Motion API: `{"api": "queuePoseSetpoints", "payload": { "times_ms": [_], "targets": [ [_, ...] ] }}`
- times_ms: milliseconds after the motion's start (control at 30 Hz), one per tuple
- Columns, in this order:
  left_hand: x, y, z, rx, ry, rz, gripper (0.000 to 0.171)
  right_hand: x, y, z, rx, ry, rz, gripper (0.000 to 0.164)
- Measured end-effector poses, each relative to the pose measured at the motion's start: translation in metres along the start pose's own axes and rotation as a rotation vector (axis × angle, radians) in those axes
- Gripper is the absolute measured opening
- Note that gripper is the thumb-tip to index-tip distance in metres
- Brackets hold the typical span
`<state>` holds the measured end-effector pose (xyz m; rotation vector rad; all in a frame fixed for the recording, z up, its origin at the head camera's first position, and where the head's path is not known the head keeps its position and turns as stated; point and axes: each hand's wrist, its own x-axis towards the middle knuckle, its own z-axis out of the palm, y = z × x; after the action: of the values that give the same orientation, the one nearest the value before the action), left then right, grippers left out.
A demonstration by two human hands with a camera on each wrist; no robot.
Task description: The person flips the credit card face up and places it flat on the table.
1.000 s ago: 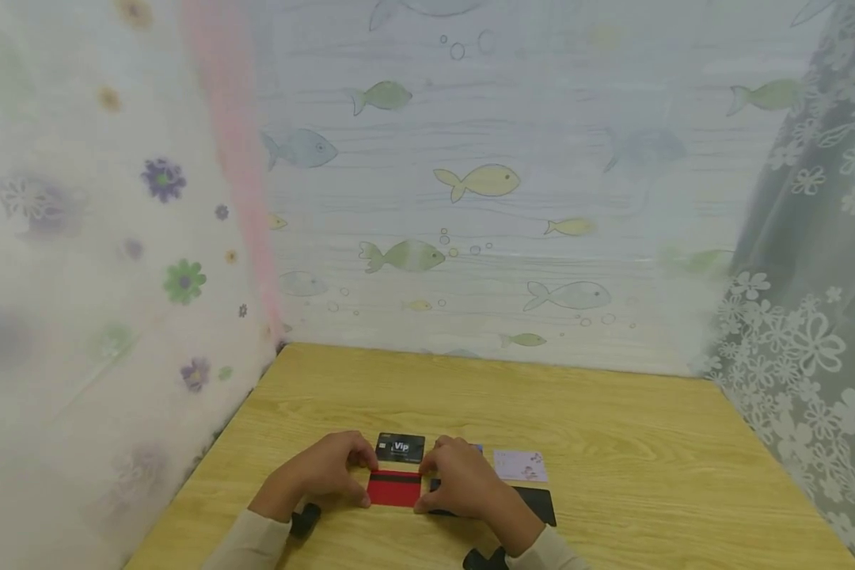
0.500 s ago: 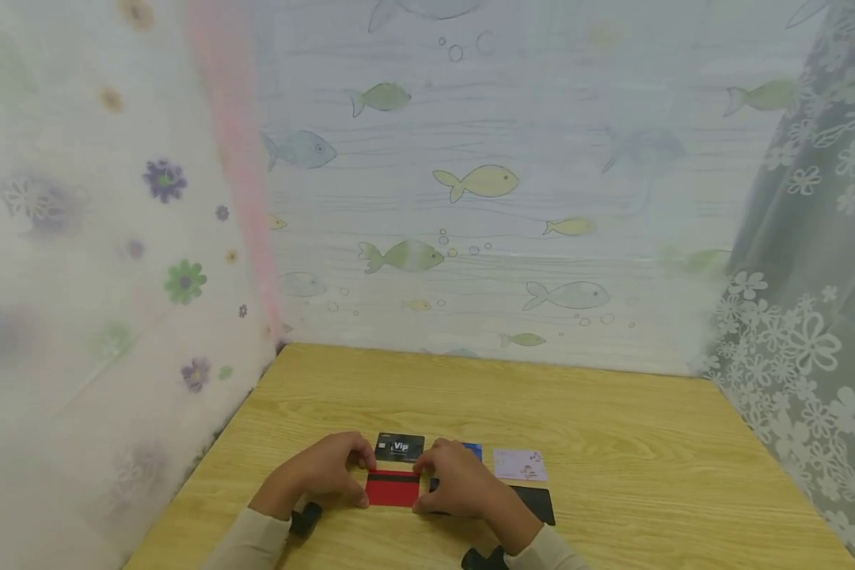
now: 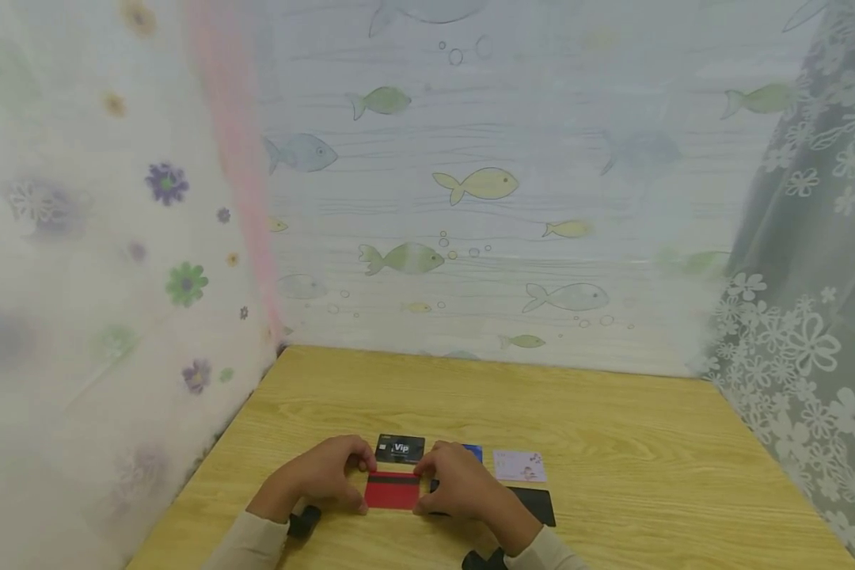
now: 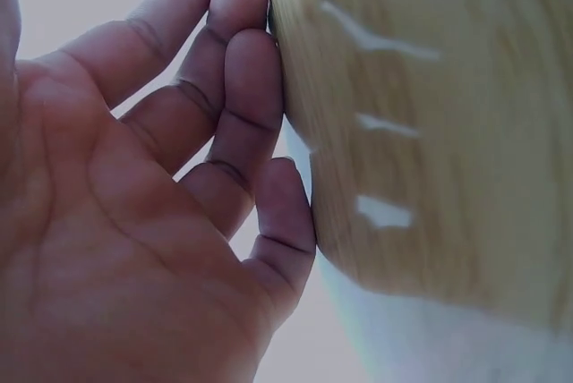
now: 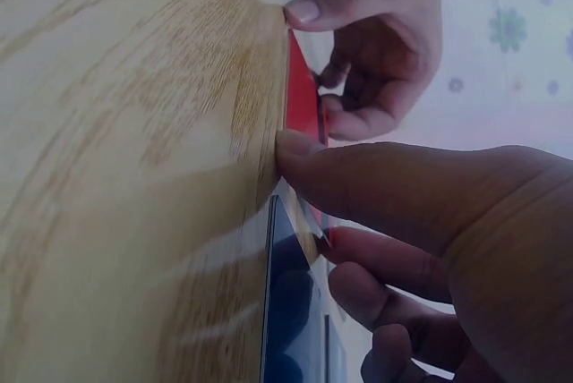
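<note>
A red card [image 3: 393, 492] with a black stripe lies flat on the wooden table in the head view. My left hand [image 3: 325, 473] holds its left edge, thumb at the near corner and forefinger at the far corner. On the right edge, my right hand [image 3: 463, 480] grips the two corners the same way. The right wrist view shows the red card [image 5: 303, 88] between both hands' fingertips. In the left wrist view my left hand [image 4: 152, 186] has its other fingers against the table, and the card is hidden there. A black VIP card [image 3: 400, 449] lies just beyond the red one.
Right of the VIP card lies a blue card [image 3: 474, 452], partly behind my right hand. A pale card with flowers [image 3: 519, 465] is farther right, with a dark card [image 3: 537, 505] nearer me. Patterned curtains [image 3: 484, 261] edge the wooden table [image 3: 634, 443].
The red card and the fingers on it have shifted very slightly left. More of the blue card shows beside my right hand. Both hands keep their hold.
</note>
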<state>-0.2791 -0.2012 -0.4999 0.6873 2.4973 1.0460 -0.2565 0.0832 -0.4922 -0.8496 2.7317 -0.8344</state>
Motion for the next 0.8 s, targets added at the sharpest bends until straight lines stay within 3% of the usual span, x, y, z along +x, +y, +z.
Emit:
{"api": "queuePoseSetpoints", "payload": {
  "times_ms": [300,567,800],
  "targets": [
    [-0.0031,-0.0013,0.0018,-0.002,0.024,0.018,0.048,0.0031,0.0033,0.0032,-0.006,0.001,-0.010,0.042],
    [0.0014,-0.0043,-0.0007,-0.058,-0.019,0.012,0.045,0.0033,0.0056,0.0042,0.027,-0.007,-0.001,0.042],
    [0.0036,-0.0023,-0.0052,-0.050,-0.069,0.035,0.046,0.0015,0.0042,0.0026,0.069,-0.008,-0.004,0.043]
  ]
}}
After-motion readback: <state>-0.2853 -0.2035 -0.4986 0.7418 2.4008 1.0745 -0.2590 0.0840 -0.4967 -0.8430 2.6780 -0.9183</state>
